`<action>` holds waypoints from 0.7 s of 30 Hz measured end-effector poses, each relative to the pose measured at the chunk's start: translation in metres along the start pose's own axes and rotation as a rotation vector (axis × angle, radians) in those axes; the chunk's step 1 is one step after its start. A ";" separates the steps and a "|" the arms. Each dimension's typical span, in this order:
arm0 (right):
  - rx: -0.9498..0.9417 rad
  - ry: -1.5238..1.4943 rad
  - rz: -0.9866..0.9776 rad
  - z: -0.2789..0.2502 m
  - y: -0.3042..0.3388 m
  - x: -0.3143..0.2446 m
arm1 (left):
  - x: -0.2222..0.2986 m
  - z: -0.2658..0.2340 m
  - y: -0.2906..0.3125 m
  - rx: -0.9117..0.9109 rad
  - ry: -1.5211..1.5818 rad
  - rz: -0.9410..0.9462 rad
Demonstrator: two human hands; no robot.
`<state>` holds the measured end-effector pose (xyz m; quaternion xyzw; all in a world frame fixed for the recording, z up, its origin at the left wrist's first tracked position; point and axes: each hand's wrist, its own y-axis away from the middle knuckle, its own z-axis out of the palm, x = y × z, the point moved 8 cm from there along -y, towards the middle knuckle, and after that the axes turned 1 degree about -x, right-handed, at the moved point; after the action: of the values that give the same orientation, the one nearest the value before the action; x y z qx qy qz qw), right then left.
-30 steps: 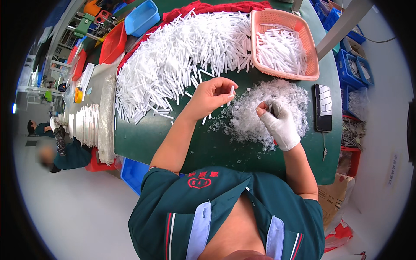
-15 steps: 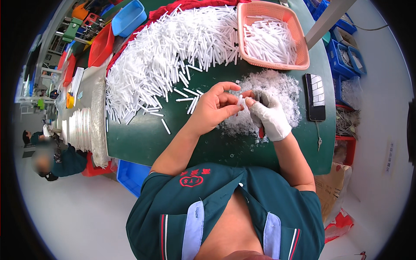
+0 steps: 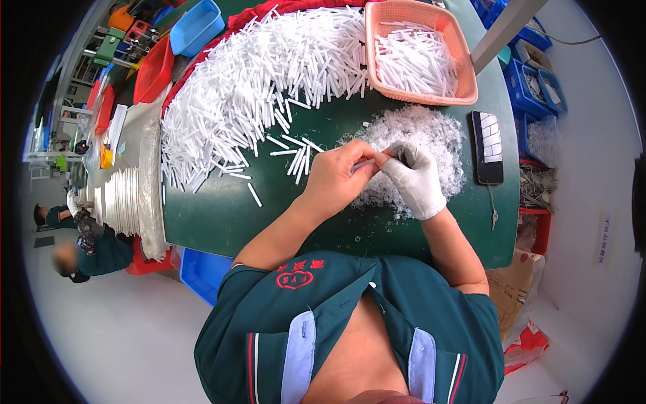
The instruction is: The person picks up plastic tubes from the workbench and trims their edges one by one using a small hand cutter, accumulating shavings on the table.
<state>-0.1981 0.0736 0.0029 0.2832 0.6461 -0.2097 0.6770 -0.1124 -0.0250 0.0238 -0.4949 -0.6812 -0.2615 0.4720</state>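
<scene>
My bare left hand (image 3: 336,176) is closed in a pinch on a thin white plastic tube (image 3: 363,165) above the table. My right hand (image 3: 418,180), in a white glove with bare fingertips at the thumb and forefinger, is closed at the tube's far end; what lies within its curled fingers is hidden. Beneath both hands spreads a heap of clear plastic scraps (image 3: 431,131). Several loose white tubes (image 3: 299,161) lie left of my left hand, beside a large pile of the same tubes (image 3: 269,67).
A peach basket (image 3: 471,91) with white tubes stands at the back right of the green table (image 3: 282,219). A phone (image 3: 487,148) lies right of the scraps. Red cloth (image 3: 259,15) borders the pile. Blue bins (image 3: 525,87) stand at right; a co-worker (image 3: 108,252) sits at far left.
My left hand now pinches a tube that shows between my hands, and its fingers have closed more. The red piece below my right hand no longer shows. The view has shifted slightly.
</scene>
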 end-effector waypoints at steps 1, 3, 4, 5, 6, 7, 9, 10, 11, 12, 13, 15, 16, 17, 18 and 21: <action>0.000 0.001 0.001 0.000 0.000 -0.003 | 0.004 -0.003 0.000 0.052 0.023 0.089; 0.001 -0.074 0.103 -0.001 0.000 -0.004 | 0.003 -0.003 0.001 0.032 0.017 0.072; 0.004 -0.074 0.103 -0.002 0.000 -0.002 | 0.004 -0.004 0.001 0.010 0.010 0.057; 0.009 -0.076 0.113 -0.003 -0.001 0.002 | 0.006 -0.005 0.000 0.007 0.010 0.059; 0.014 -0.078 0.124 -0.005 -0.001 0.005 | 0.003 -0.006 -0.001 -0.007 0.019 -0.006; 0.015 -0.078 0.122 -0.007 -0.001 0.004 | -0.002 -0.007 -0.002 -0.018 0.026 -0.072; 0.041 -0.092 0.137 -0.014 -0.001 0.001 | -0.008 -0.012 -0.001 0.011 0.070 -0.128; 0.100 -0.120 0.121 -0.020 -0.002 -0.003 | -0.014 -0.015 0.000 0.041 0.114 -0.186; 0.110 -0.175 0.156 -0.025 -0.002 -0.002 | -0.015 -0.017 0.002 0.043 0.080 -0.169; 0.119 -0.229 0.191 -0.030 -0.002 -0.001 | -0.018 -0.018 0.004 0.042 0.079 -0.163; 0.129 -0.307 0.194 -0.034 -0.003 0.000 | -0.022 -0.018 0.006 0.040 0.042 -0.158; 0.125 -0.427 0.199 -0.040 -0.005 0.005 | -0.029 -0.016 0.011 -0.020 -0.026 -0.221; 0.107 -0.548 0.210 -0.039 -0.006 0.006 | -0.030 -0.016 0.013 -0.022 -0.028 -0.213; 0.115 -0.577 0.215 -0.038 -0.005 0.006 | -0.016 -0.012 0.014 -0.056 -0.193 0.014; 0.117 -0.578 0.209 -0.039 -0.006 0.007 | -0.001 -0.005 0.018 -0.089 -0.356 0.242; 0.072 -0.654 0.211 -0.034 -0.005 0.009 | 0.025 -0.009 0.013 -0.039 -0.432 0.276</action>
<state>-0.2268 0.0930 -0.0069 0.2899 0.3543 -0.2408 0.8559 -0.0983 -0.0167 0.0488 -0.6365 -0.6870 -0.0958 0.3373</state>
